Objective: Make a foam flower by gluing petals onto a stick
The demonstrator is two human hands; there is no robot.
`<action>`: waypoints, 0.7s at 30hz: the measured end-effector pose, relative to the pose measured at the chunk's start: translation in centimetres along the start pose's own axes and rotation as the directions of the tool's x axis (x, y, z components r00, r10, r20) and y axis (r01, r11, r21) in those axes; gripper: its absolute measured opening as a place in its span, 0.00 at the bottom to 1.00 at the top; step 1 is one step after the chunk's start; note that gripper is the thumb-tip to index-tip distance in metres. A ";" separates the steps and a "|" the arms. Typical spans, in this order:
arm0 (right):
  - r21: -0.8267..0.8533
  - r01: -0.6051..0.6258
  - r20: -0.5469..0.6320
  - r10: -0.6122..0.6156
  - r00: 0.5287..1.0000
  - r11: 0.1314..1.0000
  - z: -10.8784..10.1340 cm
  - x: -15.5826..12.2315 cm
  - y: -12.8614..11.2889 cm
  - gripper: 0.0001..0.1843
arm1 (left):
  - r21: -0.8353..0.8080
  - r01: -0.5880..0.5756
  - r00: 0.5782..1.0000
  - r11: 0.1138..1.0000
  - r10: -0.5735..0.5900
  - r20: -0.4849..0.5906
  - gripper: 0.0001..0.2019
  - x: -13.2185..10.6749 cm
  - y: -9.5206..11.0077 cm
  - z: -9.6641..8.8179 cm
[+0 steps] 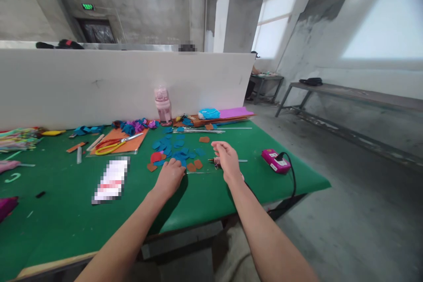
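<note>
My left hand [171,177] rests low on the green table with its fingers curled together at the near edge of the blue cut pieces [181,155]. What its fingertips hold, if anything, is hidden. My right hand [228,158] is raised a little to the right, thumb and fingers drawn together. Anything between them is too small to make out. Partly behind that hand lies a hot glue gun [217,161], its dark tip pointing left. Brown cut pieces [191,167] and a red piece [156,157] lie around the blue ones.
Yellow-and-red-handled scissors [112,146] lie on an orange sheet [127,135]. A pink bottle-like object [163,105] stands against the white partition [125,83]. A magenta power box [276,161] with a black cable [294,176] sits at the right edge. A blurred white item [112,180] lies left.
</note>
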State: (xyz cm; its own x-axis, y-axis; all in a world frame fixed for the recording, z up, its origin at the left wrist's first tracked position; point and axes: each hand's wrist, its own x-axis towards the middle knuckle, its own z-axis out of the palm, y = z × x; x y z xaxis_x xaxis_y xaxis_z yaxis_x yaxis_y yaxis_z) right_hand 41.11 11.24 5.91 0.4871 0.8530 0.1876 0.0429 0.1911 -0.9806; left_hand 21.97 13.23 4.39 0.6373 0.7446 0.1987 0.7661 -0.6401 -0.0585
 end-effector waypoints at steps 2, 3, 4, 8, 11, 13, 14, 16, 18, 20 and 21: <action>0.017 0.012 0.064 -0.013 0.998 1.000 0.5 -0.6 0.3 0.14 | 0.078 -0.054 0.998 0.995 0.052 0.024 0.12 0.1 0.5 -0.2; 0.026 0.017 0.101 -0.020 0.995 1.000 0.8 -1.0 0.4 0.14 | 0.102 -0.078 0.996 0.992 0.075 0.038 0.11 0.2 0.7 -0.4; 0.034 0.023 0.134 -0.027 0.991 0.999 1.3 -1.4 0.4 0.14 | 0.120 -0.087 0.996 0.989 0.083 0.037 0.11 0.2 0.8 -0.4; 0.047 0.054 0.227 -0.063 0.972 0.997 3.0 -1.9 0.9 0.14 | 0.125 -0.095 0.995 0.988 0.095 0.008 0.10 0.0 1.2 -0.4; 0.013 0.104 0.225 -0.104 0.969 0.995 3.9 -1.0 1.4 0.14 | 0.086 -0.040 0.999 0.996 0.043 -0.033 0.09 -0.6 1.1 -0.2; -0.041 0.155 0.157 -0.146 0.977 0.987 4.3 -0.1 1.7 0.14 | 0.029 0.036 0.999 0.999 -0.035 -0.040 0.08 -1.1 0.6 -0.2; -0.071 0.178 0.118 -0.169 0.979 0.981 4.4 0.3 1.9 0.13 | -0.012 0.078 0.996 0.997 -0.078 -0.033 0.08 -1.3 0.3 -0.2; -0.112 0.200 0.056 -0.194 0.979 0.974 4.5 0.9 2.3 0.13 | -0.137 0.149 0.988 0.979 -0.152 -0.012 0.08 -1.7 -0.5 -0.3; -0.100 0.165 0.042 -0.162 0.986 0.981 4.7 1.1 2.7 0.12 | -0.304 0.204 0.977 0.931 -0.213 0.006 0.06 -2.0 -1.4 -0.4; -0.046 0.083 0.078 -0.079 0.994 0.995 5.1 0.8 3.0 0.11 | -0.480 0.250 0.963 0.841 -0.267 0.035 0.06 -2.2 -2.1 -0.5; -0.016 0.034 0.106 -0.032 0.994 0.999 5.3 0.6 3.1 0.10 | -0.567 0.280 0.953 0.775 -0.296 0.067 0.06 -2.3 -2.4 -0.6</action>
State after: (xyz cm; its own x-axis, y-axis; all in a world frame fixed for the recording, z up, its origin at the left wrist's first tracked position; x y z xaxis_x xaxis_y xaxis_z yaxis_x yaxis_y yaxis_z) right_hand 36.92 14.93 3.26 0.3900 0.8933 0.2236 0.0734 0.2119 -0.9745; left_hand 18.61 13.00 4.64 0.3860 0.9116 0.1412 0.7248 -0.3944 0.5649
